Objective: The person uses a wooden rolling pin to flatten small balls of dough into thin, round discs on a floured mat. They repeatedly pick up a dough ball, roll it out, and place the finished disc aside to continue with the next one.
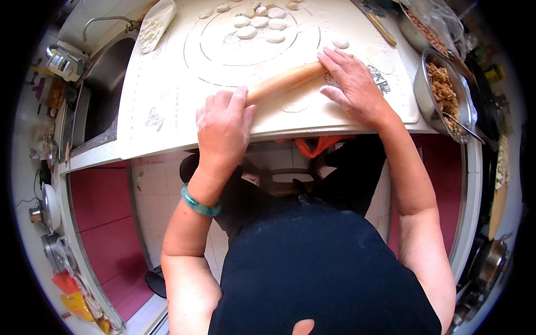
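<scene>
Lying near flattened dough [296,106], the rolling pin [287,80] is clasped by the left hand [224,123] and topped by the outstretched right hand [357,86], likely to balance pressure across both ends.

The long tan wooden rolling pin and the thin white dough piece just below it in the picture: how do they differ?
Shape: the wooden rolling pin is a long rod; the white dough piece is flat with a curved edge. Colour: the pin is tan; the dough nearly matches the pale mat. Contact: the left hand and right hand are on the pin; neither visibly touches the dough.
</scene>
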`<state>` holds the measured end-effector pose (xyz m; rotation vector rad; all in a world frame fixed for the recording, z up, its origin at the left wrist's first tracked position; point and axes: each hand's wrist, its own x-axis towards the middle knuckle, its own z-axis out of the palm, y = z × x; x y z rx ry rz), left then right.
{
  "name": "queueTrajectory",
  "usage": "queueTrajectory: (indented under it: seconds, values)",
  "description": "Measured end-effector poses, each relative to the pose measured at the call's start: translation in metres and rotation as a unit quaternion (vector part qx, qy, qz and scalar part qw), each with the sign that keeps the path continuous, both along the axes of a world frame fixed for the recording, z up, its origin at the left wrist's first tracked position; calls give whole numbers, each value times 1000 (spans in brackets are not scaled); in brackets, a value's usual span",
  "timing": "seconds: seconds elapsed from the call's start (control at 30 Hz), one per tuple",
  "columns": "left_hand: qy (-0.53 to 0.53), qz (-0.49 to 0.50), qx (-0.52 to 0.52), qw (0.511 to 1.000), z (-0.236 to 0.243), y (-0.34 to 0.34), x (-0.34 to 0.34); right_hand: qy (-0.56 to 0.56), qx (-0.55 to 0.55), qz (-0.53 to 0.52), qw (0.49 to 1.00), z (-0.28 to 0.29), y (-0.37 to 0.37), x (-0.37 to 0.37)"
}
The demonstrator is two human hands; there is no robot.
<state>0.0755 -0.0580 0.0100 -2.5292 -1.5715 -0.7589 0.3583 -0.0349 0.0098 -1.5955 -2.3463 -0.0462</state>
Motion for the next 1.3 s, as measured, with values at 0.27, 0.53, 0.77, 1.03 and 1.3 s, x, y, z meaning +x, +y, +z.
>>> queueTrajectory:
  seconds: [0.27, 0.53, 0.77, 1.03, 1.3]
  values:
    - [82, -25, -123, 989, -8, -16, -20, -86, -21, 26, 996, 16, -56, 5]
    - [88, -6, -92, 992, 9, 41, -13, -16, -20, 35, 999, -3, -22, 11]
    - [87, -29, -130, 987, -3, -18, -25, -58, -12, 55, 997, 14, -61, 5]
    - [82, -11, -98, 992, 8, 4, -12, -23, -34, 61, 997, 1, -49, 14]
    - [55, -6, -129, 990, -5, 15, -23, -60, 17, 47, 997, 5, -26, 2]
